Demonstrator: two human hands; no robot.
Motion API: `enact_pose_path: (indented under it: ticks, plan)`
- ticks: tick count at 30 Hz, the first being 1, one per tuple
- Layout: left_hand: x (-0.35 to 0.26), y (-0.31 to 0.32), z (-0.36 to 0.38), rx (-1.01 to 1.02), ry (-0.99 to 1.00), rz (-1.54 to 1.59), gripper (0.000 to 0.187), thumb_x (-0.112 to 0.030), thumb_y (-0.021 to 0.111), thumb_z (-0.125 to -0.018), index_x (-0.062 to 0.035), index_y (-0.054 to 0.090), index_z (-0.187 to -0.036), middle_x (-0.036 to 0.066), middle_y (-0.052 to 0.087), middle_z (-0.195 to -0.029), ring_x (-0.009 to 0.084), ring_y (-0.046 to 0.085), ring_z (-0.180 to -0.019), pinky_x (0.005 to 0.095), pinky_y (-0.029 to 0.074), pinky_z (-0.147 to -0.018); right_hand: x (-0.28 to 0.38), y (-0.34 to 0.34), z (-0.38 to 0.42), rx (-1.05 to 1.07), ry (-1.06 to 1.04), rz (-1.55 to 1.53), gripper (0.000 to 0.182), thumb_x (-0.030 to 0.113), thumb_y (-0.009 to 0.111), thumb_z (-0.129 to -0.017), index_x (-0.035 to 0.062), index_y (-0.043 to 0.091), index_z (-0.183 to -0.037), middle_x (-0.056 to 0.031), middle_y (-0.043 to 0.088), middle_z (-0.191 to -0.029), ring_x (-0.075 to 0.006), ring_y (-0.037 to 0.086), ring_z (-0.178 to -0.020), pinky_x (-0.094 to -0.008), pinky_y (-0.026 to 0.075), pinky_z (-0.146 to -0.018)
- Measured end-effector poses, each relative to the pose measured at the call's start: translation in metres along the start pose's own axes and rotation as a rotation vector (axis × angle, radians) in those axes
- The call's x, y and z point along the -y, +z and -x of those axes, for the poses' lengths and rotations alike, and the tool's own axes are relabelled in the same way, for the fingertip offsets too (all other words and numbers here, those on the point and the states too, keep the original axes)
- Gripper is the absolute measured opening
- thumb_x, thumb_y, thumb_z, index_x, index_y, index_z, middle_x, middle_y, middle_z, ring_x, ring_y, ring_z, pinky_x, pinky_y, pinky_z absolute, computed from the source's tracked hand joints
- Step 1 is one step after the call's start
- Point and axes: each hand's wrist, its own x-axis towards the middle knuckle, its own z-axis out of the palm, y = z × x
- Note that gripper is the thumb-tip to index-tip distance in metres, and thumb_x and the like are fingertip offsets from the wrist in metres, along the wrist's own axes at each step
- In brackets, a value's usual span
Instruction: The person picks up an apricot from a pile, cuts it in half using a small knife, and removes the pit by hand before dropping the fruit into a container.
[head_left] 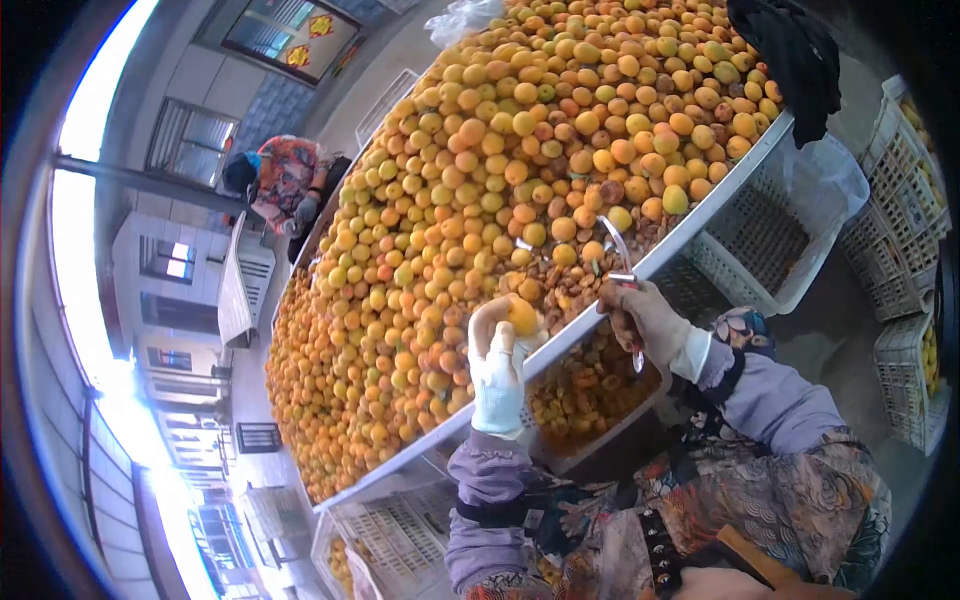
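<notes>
My left hand (pixel 498 370), in a white glove, is wrapped round an orange apricot (pixel 522 316) just above the edge of the sloping fruit table. Closed round the grip of a thin metal tool (pixel 617 240) is my right hand (pixel 645 322), also gloved, with darkened fingertips. One end of the tool curves out over the fruit, and a bright metal end shows below the hand. Between and beyond the hands lies a patch of brown apricot stones (pixel 570 287). Beneath the table edge, a bin holds halved apricots (pixel 590 400).
A large heap of apricots (pixel 450 230) covers the table, bordered by a pale metal rim (pixel 690 228). White plastic crates (pixel 890 220) stand at right, another crate (pixel 395 530) below left. A black cloth (pixel 795 60) hangs over the far corner. Another person (pixel 288 180) works across the heap.
</notes>
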Motion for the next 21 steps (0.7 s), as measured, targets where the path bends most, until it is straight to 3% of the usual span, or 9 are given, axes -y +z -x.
enact_pose_path:
  ticks: [1, 6, 8, 10, 12, 21]
  plan:
    - [0.000, -0.004, 0.014, -0.015, -0.034, 0.133, 0.028, -0.012, 0.045, -0.095, -0.0014, 0.042, -0.121, 0.013, 0.049, -0.116, 0.0218, 0.058, -0.097, 0.0344, 0.051, -0.081, -0.004, 0.002, -0.001, -0.013, 0.034, 0.048, 0.023, 0.030, 0.057, -0.089, 0.0081, 0.056, -0.081, 0.0015, 0.043, -0.049, -0.0097, 0.039, -0.036, -0.0244, 0.031, -0.033]
    - [0.010, -0.013, 0.072, -0.134, 0.060, 0.230, 0.042, -0.013, 0.049, -0.093, -0.0028, 0.034, -0.130, 0.013, 0.043, -0.126, 0.0228, 0.054, -0.104, 0.0347, 0.049, -0.086, -0.012, 0.036, 0.029, 0.028, 0.147, 0.270, 0.020, 0.025, 0.062, -0.087, 0.0058, 0.057, -0.085, 0.0026, 0.049, -0.058, -0.0075, 0.043, -0.044, -0.0222, 0.035, -0.039]
    - [0.014, -0.015, 0.089, -0.143, 0.086, 0.310, 0.048, -0.012, 0.052, -0.091, -0.0025, 0.033, -0.134, 0.013, 0.044, -0.125, 0.0228, 0.052, -0.107, 0.0352, 0.047, -0.090, -0.015, 0.053, 0.053, 0.122, 0.165, 0.399, 0.031, 0.028, 0.065, -0.086, 0.0056, 0.058, -0.106, 0.0025, 0.054, -0.070, -0.0049, 0.047, -0.057, -0.0181, 0.037, -0.049]
    - [0.022, -0.019, 0.103, -0.144, 0.070, 0.316, 0.050, -0.010, 0.052, -0.090, -0.0007, 0.033, -0.135, 0.013, 0.047, -0.124, 0.0225, 0.052, -0.108, 0.0355, 0.046, -0.092, -0.056, 0.039, 0.045, 0.254, 0.124, 0.489, 0.035, 0.031, 0.065, -0.087, 0.0060, 0.057, -0.110, 0.0029, 0.054, -0.071, -0.0045, 0.047, -0.057, -0.0184, 0.038, -0.048]
    - [0.027, -0.018, 0.112, -0.141, 0.093, 0.342, 0.048, -0.010, 0.053, -0.090, 0.0019, 0.036, -0.133, 0.013, 0.049, -0.123, 0.0220, 0.051, -0.110, 0.0355, 0.045, -0.094, -0.042, 0.058, 0.074, 0.349, 0.277, 0.582, 0.035, 0.035, 0.062, -0.088, 0.0061, 0.056, -0.107, 0.0029, 0.053, -0.071, -0.0045, 0.047, -0.060, -0.0191, 0.038, -0.050]
    - [0.042, -0.019, 0.139, -0.108, 0.003, 0.447, 0.050, -0.017, 0.057, -0.090, 0.0024, 0.039, -0.132, 0.013, 0.051, -0.122, 0.0209, 0.052, -0.110, 0.0312, 0.041, -0.097, -0.065, 0.061, 0.095, 0.387, 0.078, 0.849, 0.040, 0.041, 0.060, -0.088, 0.0028, 0.057, -0.097, 0.0004, 0.053, -0.070, -0.0095, 0.048, -0.066, -0.0250, 0.041, -0.060]
